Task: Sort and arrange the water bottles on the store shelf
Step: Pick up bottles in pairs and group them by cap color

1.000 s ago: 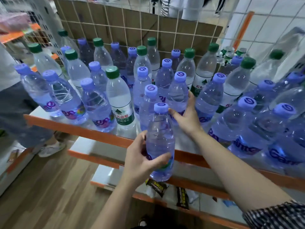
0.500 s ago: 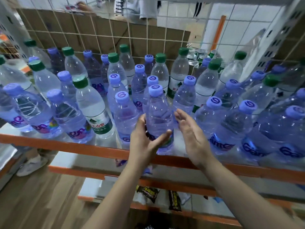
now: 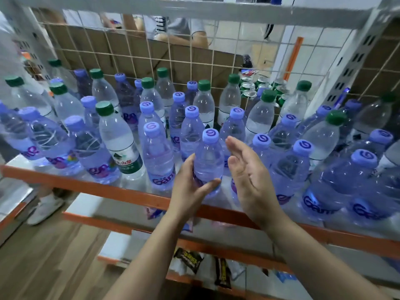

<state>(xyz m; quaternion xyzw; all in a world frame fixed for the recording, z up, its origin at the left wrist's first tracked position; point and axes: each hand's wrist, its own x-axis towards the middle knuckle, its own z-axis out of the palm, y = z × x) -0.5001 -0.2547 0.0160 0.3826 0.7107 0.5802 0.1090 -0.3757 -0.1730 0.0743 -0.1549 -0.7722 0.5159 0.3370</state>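
My left hand (image 3: pixel 190 185) grips the lower body of a purple-capped water bottle (image 3: pixel 209 156) that stands upright at the front of the white shelf (image 3: pixel 134 193) with an orange front rail. My right hand (image 3: pixel 249 172) hovers just right of that bottle, fingers straight and holding nothing. Around them stand several purple-capped bottles, among them one (image 3: pixel 157 156) directly to the left. A green-capped bottle (image 3: pixel 120 141) with a green label stands further left.
More green-capped bottles (image 3: pixel 259 118) fill the back rows before a wire grid (image 3: pixel 173 53). Green cans (image 3: pixel 249 87) sit behind the grid. Lower shelves hold dark snack packs (image 3: pixel 188 259). A person's white shoe (image 3: pixel 44 210) is on the wooden floor at left.
The bottle in my left hand has gone from in front of the shelf edge onto the shelf's front row. My right hand came off the rear bottles and now hovers beside it.
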